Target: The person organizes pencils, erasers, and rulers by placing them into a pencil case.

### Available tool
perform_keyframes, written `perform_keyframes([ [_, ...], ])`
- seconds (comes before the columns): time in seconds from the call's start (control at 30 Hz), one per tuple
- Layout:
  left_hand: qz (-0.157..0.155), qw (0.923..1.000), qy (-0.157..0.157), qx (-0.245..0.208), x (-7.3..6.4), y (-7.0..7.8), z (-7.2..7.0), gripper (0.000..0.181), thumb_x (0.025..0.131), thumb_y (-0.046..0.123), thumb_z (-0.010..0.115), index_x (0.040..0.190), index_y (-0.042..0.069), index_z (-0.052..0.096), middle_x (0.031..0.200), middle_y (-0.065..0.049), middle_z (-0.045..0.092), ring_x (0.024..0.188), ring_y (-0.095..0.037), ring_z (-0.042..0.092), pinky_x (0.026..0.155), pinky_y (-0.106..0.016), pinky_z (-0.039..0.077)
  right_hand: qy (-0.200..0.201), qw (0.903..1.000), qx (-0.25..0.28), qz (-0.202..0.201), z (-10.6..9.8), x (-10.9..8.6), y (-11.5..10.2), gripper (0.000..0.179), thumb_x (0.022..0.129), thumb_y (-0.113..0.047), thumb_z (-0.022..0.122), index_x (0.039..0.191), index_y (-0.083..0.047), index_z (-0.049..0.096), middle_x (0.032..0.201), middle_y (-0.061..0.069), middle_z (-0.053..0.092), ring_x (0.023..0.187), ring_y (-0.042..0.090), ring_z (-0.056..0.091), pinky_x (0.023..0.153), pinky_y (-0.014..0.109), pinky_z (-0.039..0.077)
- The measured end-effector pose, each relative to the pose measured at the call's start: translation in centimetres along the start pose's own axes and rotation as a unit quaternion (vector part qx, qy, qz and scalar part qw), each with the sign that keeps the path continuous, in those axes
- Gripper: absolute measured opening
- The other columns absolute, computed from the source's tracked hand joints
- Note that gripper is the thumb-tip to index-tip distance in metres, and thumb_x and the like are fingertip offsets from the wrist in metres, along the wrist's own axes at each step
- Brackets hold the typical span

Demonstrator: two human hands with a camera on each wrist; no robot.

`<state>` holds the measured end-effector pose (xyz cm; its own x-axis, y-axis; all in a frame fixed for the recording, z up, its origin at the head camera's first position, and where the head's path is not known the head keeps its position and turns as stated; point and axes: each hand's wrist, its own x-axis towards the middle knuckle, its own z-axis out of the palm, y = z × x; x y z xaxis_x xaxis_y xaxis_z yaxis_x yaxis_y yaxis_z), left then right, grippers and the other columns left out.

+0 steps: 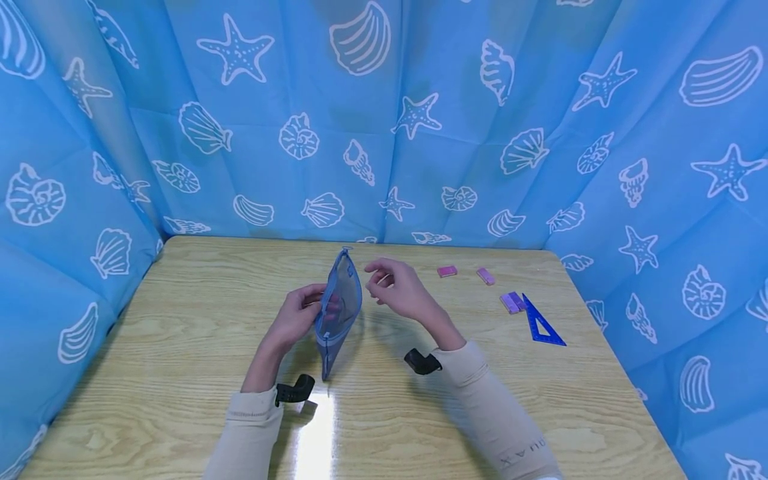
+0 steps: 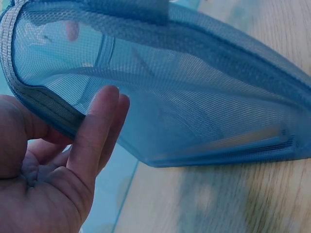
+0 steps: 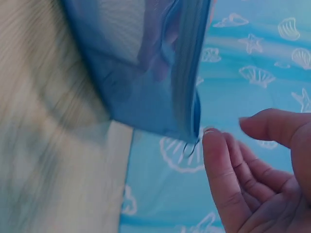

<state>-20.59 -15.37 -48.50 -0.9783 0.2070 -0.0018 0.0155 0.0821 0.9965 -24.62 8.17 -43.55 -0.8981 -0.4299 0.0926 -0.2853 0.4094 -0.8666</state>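
Note:
My left hand holds a blue mesh zip pouch upright by its near-left rim. In the left wrist view the pouch gapes along its zip, with two fingertips inside the mouth and the rim between them and the thumb. My right hand hovers just to the right of the pouch with loosely bent fingers and nothing in them. The right wrist view shows its thumb and index finger apart, close to the small metal ring at the pouch's far corner.
On the right of the wooden table lie a pink block, another pink block and purple blocks. A blue set square lies beside the purple ones. A blue seashell curtain hangs behind the table.

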Motion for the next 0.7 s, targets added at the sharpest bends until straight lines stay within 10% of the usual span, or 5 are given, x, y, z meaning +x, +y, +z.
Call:
perform_keyframes([
  [0.7, 0.005, 1.0000, 0.002, 0.004, -0.1, -0.4, 0.1, 0.038, 0.105, -0.004, 0.039, 0.141, -0.010, 0.050, 0.128, -0.032, 0.061, 0.115, -0.041, 0.064, 0.093, -0.037, 0.061, 0.049, 0.9983, -0.017, -0.028, -4.6, -4.6, 7.3, 0.027, 0.098, -0.006, 0.064, 0.125, -0.001, 0.065, 0.103, 0.014, 0.068, 0.096, 0.020, 0.065, 0.078, 0.023, 0.058],
])
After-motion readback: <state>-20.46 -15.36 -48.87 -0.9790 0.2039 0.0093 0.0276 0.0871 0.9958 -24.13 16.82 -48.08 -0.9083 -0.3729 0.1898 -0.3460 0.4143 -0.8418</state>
